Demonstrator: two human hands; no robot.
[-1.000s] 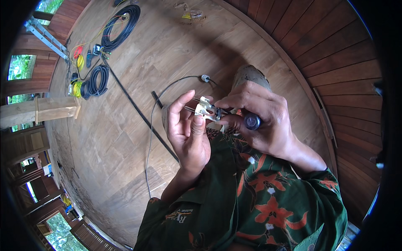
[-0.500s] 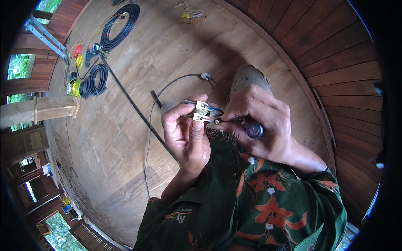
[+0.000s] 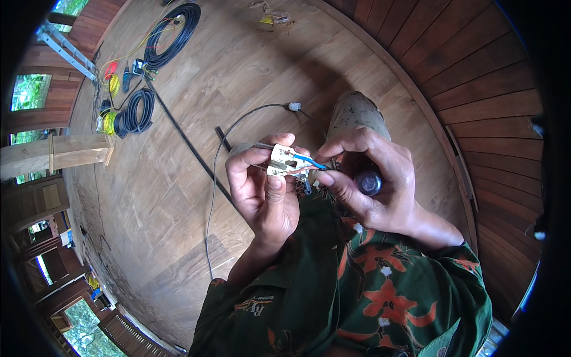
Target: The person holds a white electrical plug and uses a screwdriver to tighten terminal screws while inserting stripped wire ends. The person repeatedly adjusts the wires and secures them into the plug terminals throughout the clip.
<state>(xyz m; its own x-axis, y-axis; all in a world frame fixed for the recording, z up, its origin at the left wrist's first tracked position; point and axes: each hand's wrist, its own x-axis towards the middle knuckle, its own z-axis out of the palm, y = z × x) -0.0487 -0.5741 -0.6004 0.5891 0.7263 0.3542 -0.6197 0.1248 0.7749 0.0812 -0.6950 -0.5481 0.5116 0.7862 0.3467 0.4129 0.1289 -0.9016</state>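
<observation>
In front of my chest, my left hand [image 3: 269,193] pinches an opened white electrical plug [image 3: 278,162] between thumb and fingers. A blue wire [image 3: 306,159] and a brown wire [image 3: 302,170] run from inside it toward the right. My right hand [image 3: 375,178] grips the dark cable [image 3: 323,167] between thumb and forefinger, just beside the plug. Within its curled palm sits a dark, round-ended handle [image 3: 369,182], probably a screwdriver's; its shaft is hidden. A small dark piece with a screw [image 3: 306,183] hangs under the plug's right end.
A thin grey cable [image 3: 212,196] loops over the wooden floor [image 3: 172,223] to a small pale connector [image 3: 294,107]. Black cable coils [image 3: 173,38], yellow wire [image 3: 113,84] and a ladder [image 3: 66,52] stand far left. A wooden post [image 3: 65,150] is at left; a plank wall [image 3: 488,119] curves along the right.
The plug has tilted and shifted slightly left, showing more of the blue wire. My right thumb and forefinger have moved up and right from the small screw piece onto the cable.
</observation>
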